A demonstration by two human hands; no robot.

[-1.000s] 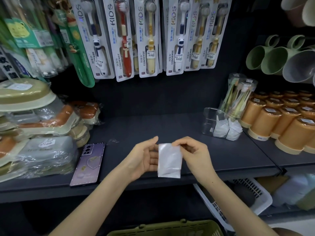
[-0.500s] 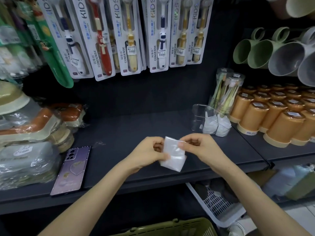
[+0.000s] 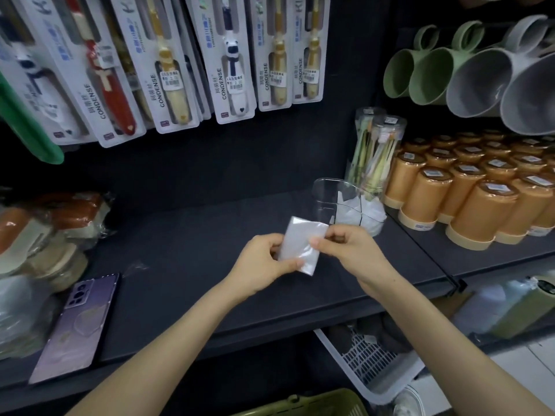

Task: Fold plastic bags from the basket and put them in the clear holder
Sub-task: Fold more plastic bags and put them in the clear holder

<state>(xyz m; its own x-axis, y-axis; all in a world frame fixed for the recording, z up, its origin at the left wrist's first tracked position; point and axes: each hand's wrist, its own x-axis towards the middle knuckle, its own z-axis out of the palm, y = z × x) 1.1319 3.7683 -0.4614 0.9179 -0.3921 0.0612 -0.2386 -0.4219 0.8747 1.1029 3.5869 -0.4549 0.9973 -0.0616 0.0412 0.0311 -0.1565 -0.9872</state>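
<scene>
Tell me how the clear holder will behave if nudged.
Probably light: the clear holder is thin see-through plastic with only a few folded bags inside. It would likely slide on the smooth dark shelf. Standing upright and open-topped, a push near its rim might tip it.

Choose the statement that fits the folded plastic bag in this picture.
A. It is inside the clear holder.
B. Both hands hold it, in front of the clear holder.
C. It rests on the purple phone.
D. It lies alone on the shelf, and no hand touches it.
B: the left hand and the right hand both pinch the folded bag, which is outside the clear holder.
</scene>
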